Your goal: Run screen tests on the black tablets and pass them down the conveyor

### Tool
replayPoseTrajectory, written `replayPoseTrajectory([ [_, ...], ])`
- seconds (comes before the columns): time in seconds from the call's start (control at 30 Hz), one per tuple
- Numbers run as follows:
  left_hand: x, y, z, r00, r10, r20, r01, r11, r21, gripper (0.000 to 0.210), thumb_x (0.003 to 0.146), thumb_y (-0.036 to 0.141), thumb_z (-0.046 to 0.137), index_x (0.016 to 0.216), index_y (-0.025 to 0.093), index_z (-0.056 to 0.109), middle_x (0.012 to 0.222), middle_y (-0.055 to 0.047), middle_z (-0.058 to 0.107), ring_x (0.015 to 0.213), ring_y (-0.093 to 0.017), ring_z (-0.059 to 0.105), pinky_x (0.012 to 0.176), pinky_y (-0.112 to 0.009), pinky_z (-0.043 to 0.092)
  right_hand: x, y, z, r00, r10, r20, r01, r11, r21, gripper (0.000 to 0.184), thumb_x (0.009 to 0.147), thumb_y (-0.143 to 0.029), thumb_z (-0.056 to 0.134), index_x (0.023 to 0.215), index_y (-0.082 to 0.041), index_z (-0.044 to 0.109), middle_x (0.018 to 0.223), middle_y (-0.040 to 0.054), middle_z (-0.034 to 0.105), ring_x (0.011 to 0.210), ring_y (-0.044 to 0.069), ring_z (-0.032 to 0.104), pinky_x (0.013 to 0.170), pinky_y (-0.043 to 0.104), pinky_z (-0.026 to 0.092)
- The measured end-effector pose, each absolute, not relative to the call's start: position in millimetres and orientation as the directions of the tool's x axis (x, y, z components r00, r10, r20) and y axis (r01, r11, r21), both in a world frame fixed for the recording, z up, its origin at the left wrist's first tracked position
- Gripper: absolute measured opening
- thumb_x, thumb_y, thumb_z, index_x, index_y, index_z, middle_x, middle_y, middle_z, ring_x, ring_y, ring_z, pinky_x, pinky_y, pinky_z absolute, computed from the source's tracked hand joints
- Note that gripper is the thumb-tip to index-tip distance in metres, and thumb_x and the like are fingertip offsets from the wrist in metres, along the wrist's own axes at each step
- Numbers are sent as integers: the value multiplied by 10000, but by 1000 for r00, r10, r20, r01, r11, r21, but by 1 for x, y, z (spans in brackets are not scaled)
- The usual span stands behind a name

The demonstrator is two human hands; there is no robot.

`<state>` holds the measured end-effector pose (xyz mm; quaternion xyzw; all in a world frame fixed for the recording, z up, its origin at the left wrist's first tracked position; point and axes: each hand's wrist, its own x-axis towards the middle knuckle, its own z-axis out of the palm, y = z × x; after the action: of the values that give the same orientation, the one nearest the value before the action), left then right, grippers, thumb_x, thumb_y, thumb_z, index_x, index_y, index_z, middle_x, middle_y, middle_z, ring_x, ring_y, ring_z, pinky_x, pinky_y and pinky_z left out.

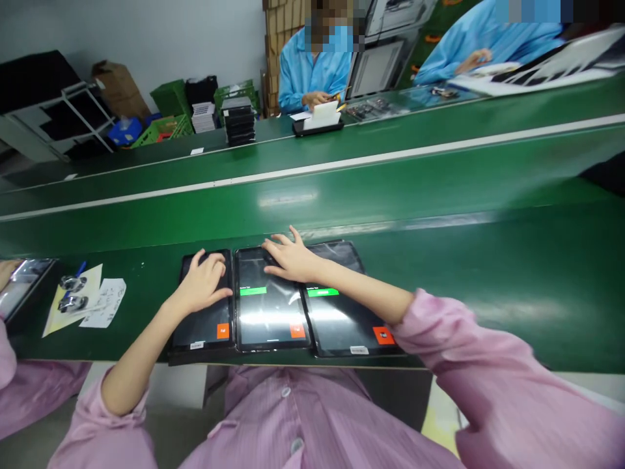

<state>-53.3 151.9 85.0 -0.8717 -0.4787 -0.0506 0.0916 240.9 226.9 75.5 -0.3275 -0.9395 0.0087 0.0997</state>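
Three dark tablets lie side by side in front of me: a left tablet (195, 322), a middle tablet (266, 306) and a right tablet (342, 319). Green bars glow on the middle and right screens, and an orange square shows low on each of the three. My left hand (202, 284) is over the left tablet, its fingers apart and its thumb reaching toward the middle one. Across the top of the middle tablet, near the right one, is my right hand (291, 258) with its fingers spread. Neither hand grips anything; whether the fingertips press the glass I cannot tell.
Left of the tablets, metal rings (73, 303) rest on a yellow sheet beside a white paper slip (105, 303). Another person's hand (6, 270) is at the far-left edge. Beyond the green conveyor (342, 189), two people in blue sit near stacked black devices (239, 122).
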Motion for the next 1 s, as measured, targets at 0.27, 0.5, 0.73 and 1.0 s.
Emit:
replayPoseTrajectory([
  [0.27,-69,147,79,573,814,97,817,-576,9,370,1016,520,364,925,166,423,1257,-137,528,1289,-242,495,1214,-580,235,306,243,51,-797,519,309,542,840,-15,616,1031,-535,501,1465,-104,427,1400,183,495,1374,304,412,1198,682,-6],
  [0.5,-95,140,75,388,860,332,922,-369,-120,526,1020,594,267,1186,166,523,1244,-132,555,1204,-279,547,1148,-681,212,387,242,31,-728,621,290,632,772,-68,675,1060,-612,307,1490,-94,363,1373,188,519,1388,307,409,1157,675,-170],
  [0.73,-84,157,60,237,917,320,971,-214,-106,579,1031,541,211,1386,194,510,1468,-170,431,1368,-322,441,1130,-759,167,385,229,33,-704,634,320,668,745,-7,694,1063,-607,293,1450,-45,415,1357,232,514,1411,373,360,1096,766,-114],
  [1.0,-77,160,61,177,942,285,984,-172,-43,548,1026,491,236,1414,220,512,1535,-150,374,1425,-316,382,1142,-757,168,305,229,67,-812,541,218,560,828,32,550,1046,-547,475,1462,-188,498,1552,132,317,1454,321,300,1168,729,64],
])
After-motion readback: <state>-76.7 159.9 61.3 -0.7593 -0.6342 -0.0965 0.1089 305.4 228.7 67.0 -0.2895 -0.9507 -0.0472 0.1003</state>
